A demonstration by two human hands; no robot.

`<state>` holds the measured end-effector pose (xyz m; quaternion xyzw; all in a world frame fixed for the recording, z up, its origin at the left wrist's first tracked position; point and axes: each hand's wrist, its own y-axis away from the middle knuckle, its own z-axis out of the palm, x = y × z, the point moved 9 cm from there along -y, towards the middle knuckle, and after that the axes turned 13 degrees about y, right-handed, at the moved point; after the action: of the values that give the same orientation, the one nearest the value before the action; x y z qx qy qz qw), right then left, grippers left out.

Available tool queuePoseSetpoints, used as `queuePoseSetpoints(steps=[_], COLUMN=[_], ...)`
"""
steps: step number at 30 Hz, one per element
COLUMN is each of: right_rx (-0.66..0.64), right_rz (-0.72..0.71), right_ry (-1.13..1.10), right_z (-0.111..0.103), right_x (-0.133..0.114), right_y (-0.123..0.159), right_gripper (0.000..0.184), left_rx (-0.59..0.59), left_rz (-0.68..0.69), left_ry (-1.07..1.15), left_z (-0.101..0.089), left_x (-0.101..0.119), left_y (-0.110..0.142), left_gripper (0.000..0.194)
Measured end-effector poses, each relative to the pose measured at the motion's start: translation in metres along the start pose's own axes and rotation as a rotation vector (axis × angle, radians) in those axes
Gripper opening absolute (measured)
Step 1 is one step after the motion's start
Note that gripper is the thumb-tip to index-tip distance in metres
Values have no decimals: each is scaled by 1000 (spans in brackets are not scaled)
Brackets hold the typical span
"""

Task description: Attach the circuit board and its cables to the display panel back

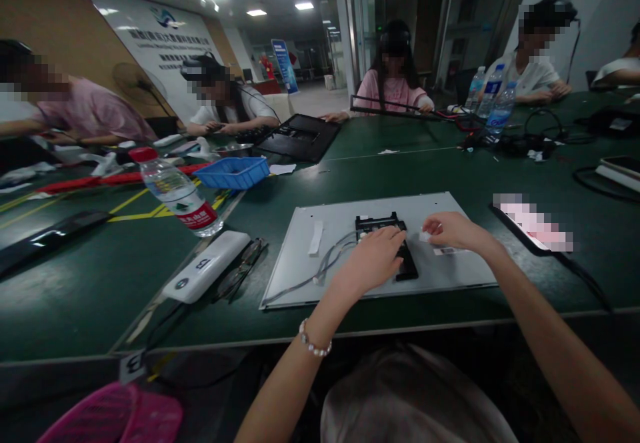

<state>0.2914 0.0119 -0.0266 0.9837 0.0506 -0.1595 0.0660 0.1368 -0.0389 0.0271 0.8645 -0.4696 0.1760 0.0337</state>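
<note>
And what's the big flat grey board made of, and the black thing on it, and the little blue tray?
The grey board looks like smooth metal, with a soft, even sheen, though painted plastic is possible. The black thing is probably hard plastic: mostly matt, with moulded-looking edges. The blue tray seems plastic too, slightly glossy, one colour with thin walls.

panel [337, 219] smooth, metal-like; black frame [409, 261] matt plastic; bottle [173, 189] glossy plastic

From your own head, the one camera looks forward and down, with your left hand [375, 259] and right hand [453, 229] near it, then across the green table [380, 175] toward seated people [393, 88] farther off.
</note>
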Motion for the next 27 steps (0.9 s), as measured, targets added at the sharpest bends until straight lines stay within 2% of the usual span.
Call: queuePoseSetpoints(steps=[2, 6, 12, 17, 23, 27], right_rx=[20, 42, -95, -151, -160, -156], right_rz=[7, -9, -27, -27, -49, -53], right_ry=[-7, -88, -337, -482, -622, -637], right_z=[-2, -7, -2, 9, 19, 18], right_x=[2, 3, -13, -20, -13, -15], right_y=[1, 0, -3, -3, -3, -3], right_gripper=[27, 18, 24, 29, 34, 33], left_rx=[-14, -22, -32, -47, -12, -22], left_rz=[7, 21, 13, 9, -90, -58], left_ry=[-23, 5, 117, 153, 112, 94], left_z=[5, 9, 9, 7, 4, 5], left_x=[-2, -11, -22, -22, -26, -22], left_y=[-2, -1, -3, -4, -1, -1], left_gripper=[43, 49, 53, 52, 53, 57])
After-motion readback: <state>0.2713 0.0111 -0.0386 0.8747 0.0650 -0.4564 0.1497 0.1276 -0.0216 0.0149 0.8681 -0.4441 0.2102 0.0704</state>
